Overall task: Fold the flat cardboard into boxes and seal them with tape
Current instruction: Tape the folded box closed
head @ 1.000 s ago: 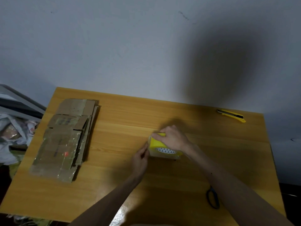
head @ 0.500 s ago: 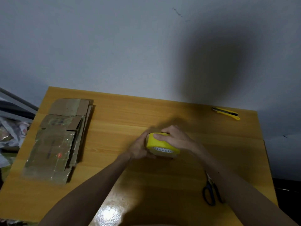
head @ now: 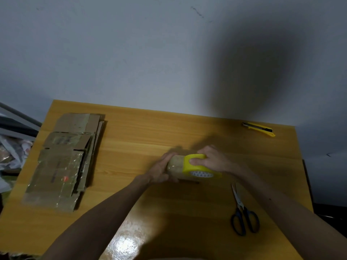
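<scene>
A yellow roll of tape (head: 195,166) sits at the middle of the wooden table (head: 169,132). My right hand (head: 212,160) grips the roll from above, fingers curled over its rim. My left hand (head: 161,169) pinches the free end of the tape, and a short clear strip (head: 175,163) is stretched between that hand and the roll. A stack of flat, tape-covered cardboard (head: 63,158) lies at the left side of the table, apart from both hands.
Blue-handled scissors (head: 242,212) lie at the front right of the table. A yellow utility knife (head: 259,129) rests near the back right edge. A grey wall stands behind the table. Crumpled clutter (head: 13,152) sits beyond the table's left edge.
The hands have drawn apart: my right hand moved the roll rightward while my left hand kept hold of the tape end, so a strip now spans between them. The camera view shifted slightly.
</scene>
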